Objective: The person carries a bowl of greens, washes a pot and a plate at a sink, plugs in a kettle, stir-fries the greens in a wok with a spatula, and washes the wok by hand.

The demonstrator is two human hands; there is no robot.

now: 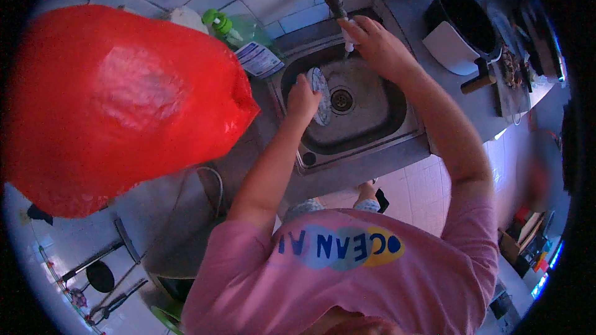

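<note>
My left hand point(304, 98) grips the edge of a patterned dish point(319, 97), which is tilted steeply over the left side of the steel sink point(391, 102). The fingers and thumb cover part of its rim. My right hand point(372, 46) is at the tap point(342, 7) above the back of the sink, its fingers around the white part by the spout point(348, 45). The palm side of that hand is hidden. The round drain point(342, 100) lies to the right of the dish.
A large red plastic bag point(130, 107) bulges over the left side, near a green pump bottle point(251, 51). On the right counter stand a dark pot point(465, 23), a knife with a wooden handle point(479, 81) and a cutting board point(512, 93). Utensils hang at lower left.
</note>
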